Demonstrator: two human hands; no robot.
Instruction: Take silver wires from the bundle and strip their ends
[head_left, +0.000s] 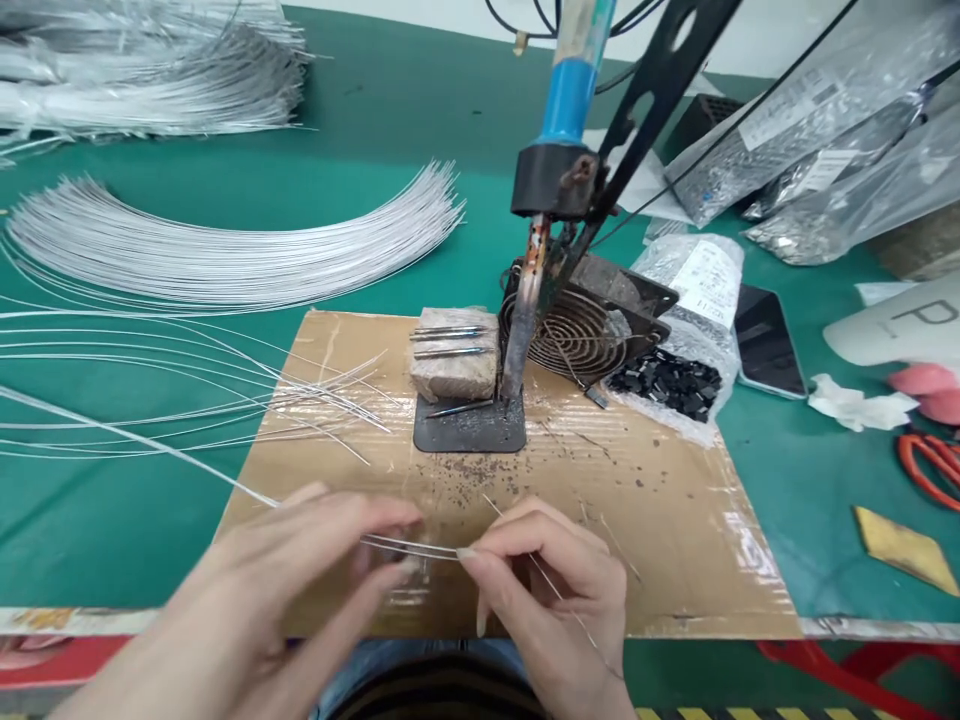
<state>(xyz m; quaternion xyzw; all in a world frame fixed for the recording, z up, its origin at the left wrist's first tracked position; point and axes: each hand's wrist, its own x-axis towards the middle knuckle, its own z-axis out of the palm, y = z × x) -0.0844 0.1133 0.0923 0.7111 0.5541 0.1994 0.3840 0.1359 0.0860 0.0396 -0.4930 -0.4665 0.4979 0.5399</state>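
Observation:
My left hand (300,580) pinches the ends of a few thin silver wires (420,547) between thumb and forefinger over the near edge of a cardboard sheet (660,520). My right hand (555,590) pinches the same wire ends from the right, fingertips nearly touching the left hand's. A long wire trails from my left hand away to the left across the green table. Another thin wire runs down through my right hand's fingers.
A soldering iron (555,160) hangs in a stand over a dark metal plate (469,425), beside a block (456,355) with metal pins. Behind it are a fan grille (577,335), a bag of black parts (667,380), a phone (765,340), wire bundles (225,250) at left and scissors (930,465) at right.

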